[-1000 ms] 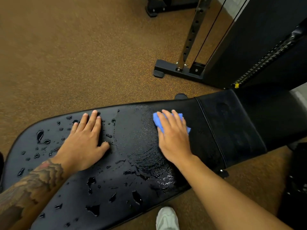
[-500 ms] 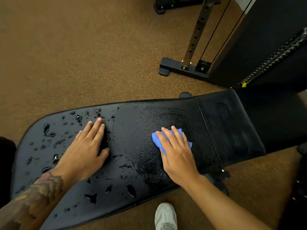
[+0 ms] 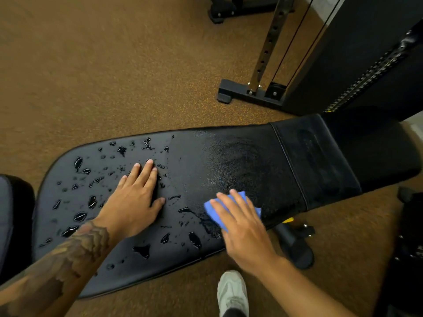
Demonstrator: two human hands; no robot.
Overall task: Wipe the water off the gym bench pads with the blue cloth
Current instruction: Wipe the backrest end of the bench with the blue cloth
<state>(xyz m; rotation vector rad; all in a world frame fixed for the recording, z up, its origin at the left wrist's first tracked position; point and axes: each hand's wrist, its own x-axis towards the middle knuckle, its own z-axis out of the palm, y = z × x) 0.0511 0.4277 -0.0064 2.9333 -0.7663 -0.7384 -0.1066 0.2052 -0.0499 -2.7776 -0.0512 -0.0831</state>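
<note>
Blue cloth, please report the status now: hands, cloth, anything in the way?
Right hand flat on folded blue cloth, near pad edge. Left hand flat on long black bench pad, in the water drops.

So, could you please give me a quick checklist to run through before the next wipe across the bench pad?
1. Blue cloth flat under the right hand: ok.
2. Cloth on the long bench pad, not past its near edge: ok.
3. Left hand braced flat on the pad: ok, though it sits among droplets.
4. Pad strip toward the seat pad free of beads: ok, only a damp sheen.
5. Water droplets left of the cloth cleared: not ok.
6. Cloth dry enough to absorb more: cannot tell.
</note>
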